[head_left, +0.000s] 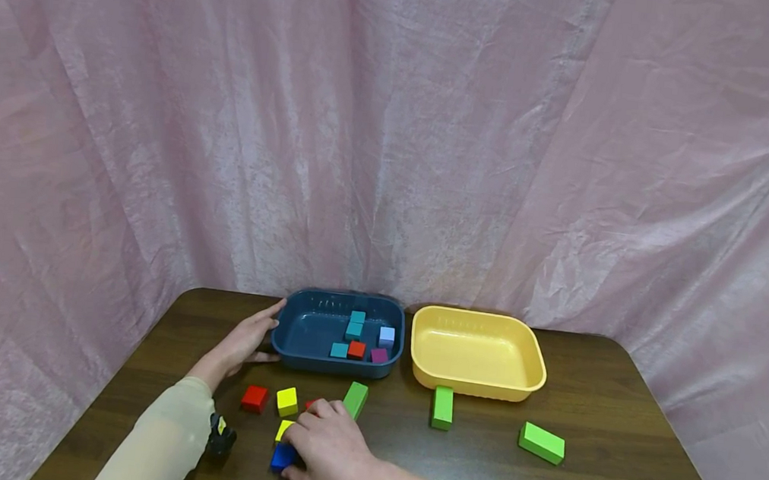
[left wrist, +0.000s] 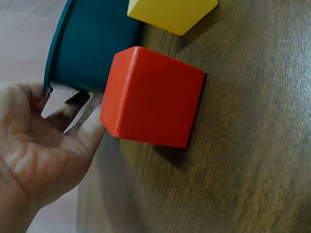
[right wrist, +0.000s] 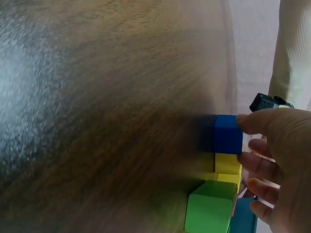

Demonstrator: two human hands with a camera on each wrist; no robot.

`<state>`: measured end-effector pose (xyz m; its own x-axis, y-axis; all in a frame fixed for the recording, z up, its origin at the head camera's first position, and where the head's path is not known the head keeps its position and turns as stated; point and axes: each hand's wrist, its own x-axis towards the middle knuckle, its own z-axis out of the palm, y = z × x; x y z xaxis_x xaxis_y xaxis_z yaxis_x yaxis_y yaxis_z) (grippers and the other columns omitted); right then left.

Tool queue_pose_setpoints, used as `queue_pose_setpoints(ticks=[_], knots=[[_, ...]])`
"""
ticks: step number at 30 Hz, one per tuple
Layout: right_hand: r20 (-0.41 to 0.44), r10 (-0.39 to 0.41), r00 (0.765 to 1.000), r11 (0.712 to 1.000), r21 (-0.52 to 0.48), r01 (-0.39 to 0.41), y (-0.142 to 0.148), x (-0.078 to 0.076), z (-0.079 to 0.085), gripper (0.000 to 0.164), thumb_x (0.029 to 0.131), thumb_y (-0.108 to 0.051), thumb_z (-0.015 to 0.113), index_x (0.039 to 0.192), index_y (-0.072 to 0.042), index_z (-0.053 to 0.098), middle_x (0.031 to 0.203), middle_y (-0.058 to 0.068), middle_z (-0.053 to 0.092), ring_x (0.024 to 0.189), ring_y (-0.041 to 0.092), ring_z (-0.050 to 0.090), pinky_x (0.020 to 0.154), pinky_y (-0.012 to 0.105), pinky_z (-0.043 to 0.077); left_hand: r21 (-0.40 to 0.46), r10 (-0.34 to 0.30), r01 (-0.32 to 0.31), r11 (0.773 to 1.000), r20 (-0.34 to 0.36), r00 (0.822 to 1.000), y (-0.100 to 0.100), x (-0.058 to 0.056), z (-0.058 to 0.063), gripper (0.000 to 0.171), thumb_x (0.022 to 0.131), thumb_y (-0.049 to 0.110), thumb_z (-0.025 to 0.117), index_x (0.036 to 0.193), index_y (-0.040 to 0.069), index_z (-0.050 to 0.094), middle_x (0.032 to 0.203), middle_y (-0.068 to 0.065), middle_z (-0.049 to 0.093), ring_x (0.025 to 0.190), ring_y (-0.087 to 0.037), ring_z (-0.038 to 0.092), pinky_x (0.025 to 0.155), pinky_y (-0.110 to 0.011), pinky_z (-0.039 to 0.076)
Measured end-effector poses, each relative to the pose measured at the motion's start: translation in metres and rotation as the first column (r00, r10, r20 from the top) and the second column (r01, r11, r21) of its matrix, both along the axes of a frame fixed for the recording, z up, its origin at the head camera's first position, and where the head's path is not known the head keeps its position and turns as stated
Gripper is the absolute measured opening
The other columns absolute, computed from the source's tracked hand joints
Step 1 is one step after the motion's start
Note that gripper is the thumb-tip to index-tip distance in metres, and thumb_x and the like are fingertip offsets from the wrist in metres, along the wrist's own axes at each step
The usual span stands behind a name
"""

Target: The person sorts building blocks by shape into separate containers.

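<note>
Six small coloured cubes (head_left: 353, 331) in the dark-blue plastic tray (head_left: 335, 365), left hand (head_left: 248, 341) touching its end, fingers spread! Right hand (head_left: 332, 449) pinches a blue cube (right wrist: 228, 134) on the wooden worktop (head_left: 622, 428); red cubes (head_left: 255, 399), yellow cubes (head_left: 286, 401), green oblong blocks (head_left: 541, 443) remain.

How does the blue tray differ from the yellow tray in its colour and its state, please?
The blue tray is dark, while the yellow tray is light and bright. The blue tray holds six small blocks; the yellow tray holds none. The left hand touches the blue tray at its side, while no hand touches the yellow tray. Both trays are shallow, have rounded corners and stand on the table.
</note>
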<state>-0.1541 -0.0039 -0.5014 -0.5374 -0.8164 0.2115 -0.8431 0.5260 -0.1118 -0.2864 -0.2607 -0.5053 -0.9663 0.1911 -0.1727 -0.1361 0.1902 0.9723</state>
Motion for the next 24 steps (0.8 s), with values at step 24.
queue_pose_setpoints(ticks=[24], knots=[[0.032, 0.028, 0.999, 0.994, 0.106, -0.031, 0.0042, 0.0001, 0.0018, 0.031, 0.087, -0.054, 0.075, 0.109, -0.032, 0.073, 0.096, -0.018, 0.06, 0.095, 0.006, 0.043, 0.08, 0.024, 0.038, -0.013, 0.007, -0.007, 1.0, 0.002, 1.0, 0.0006, 0.0, 0.0004, 0.059, 0.109, 0.021, 0.034, 0.166, 0.028, 0.019, 0.169, -0.02, 0.012, 0.137, -0.047, 0.043, 0.092, -0.057, 0.055]])
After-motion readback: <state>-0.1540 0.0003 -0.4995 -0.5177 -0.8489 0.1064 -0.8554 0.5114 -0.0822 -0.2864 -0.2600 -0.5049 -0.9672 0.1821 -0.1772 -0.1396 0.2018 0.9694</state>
